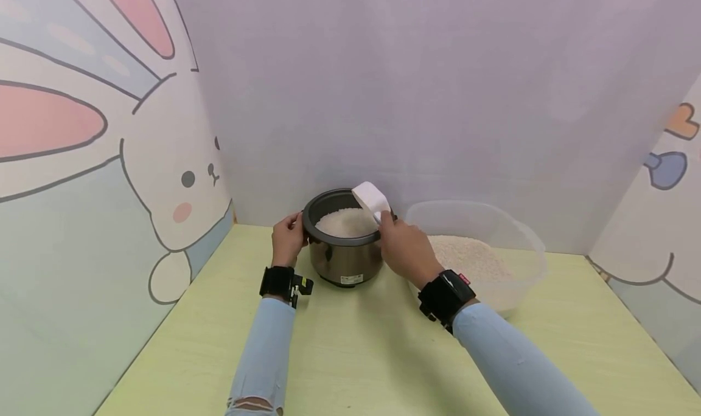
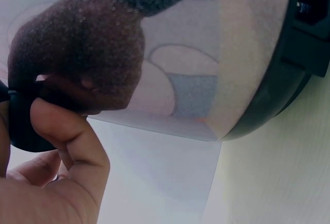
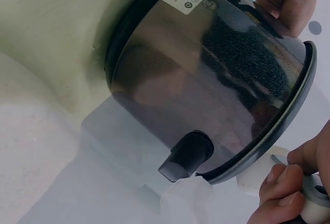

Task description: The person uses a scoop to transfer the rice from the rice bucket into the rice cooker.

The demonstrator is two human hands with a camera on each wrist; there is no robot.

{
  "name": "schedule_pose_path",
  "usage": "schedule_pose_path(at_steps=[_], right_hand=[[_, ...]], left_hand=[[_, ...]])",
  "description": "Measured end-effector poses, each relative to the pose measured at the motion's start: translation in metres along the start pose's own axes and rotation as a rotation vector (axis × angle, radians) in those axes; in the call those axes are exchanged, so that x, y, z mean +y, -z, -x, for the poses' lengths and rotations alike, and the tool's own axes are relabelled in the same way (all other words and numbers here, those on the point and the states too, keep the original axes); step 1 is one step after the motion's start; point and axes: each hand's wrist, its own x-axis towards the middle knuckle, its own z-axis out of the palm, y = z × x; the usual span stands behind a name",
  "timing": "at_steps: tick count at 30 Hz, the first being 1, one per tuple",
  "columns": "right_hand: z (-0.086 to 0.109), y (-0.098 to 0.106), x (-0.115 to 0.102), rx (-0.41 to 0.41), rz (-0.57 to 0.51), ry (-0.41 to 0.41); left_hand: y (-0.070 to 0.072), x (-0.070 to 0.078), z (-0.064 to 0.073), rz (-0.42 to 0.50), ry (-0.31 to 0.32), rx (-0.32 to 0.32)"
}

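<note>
1. Lilac cloth (image 1: 383,100) hangs behind my working place, and on the panel at my left side there is a big cartoon rabbit (image 1: 164,203).
2. Under everything is my pale yellow-green table (image 1: 350,349).
3. On its right part stands a translucent plastic tub (image 1: 539,258), just beside the cooker, with a heap of rice (image 1: 471,258) inside.
4. Near the cloth, between my two hands, the shiny dark rice cooker (image 1: 345,259) stands upright on the table. Its top is uncovered, and white grains (image 1: 345,223) lie in it.
5. My left hand (image 1: 287,239) grasps the black side handle (image 2: 23,126) of the cooker, with thumb and fingers bent around it.
6. My right hand (image 1: 408,249) grasps the handle of a white measuring scoop (image 1: 369,198). This scoop is tipped above the mouth of the cooker, at its right side; whether it contains some grains, I cannot tell.
7. In my judgement, the step in hand is to empty the scoop into the cooker. The next move calls for a further turn of my right wrist, inside the rim, while the left hand steadies the cooker. If more rice is needed, the tub is near.
</note>
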Motion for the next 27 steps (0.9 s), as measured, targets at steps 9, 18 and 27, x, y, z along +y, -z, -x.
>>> schedule_pose_path(at_steps=[9, 18, 27], right_hand=[[0.003, -0.007, 0.002, 0.025, 0.042, 0.031], [0.007, -0.009, 0.010, 0.090, -0.128, -0.011], [0.018, -0.003, 0.043, 0.226, -0.157, -0.034]], left_hand=[[-0.001, -0.001, -0.001, 0.001, 0.000, -0.002], [-0.002, -0.001, 0.000, 0.006, -0.004, 0.009], [-0.001, -0.001, -0.002, -0.005, 0.005, 0.003]])
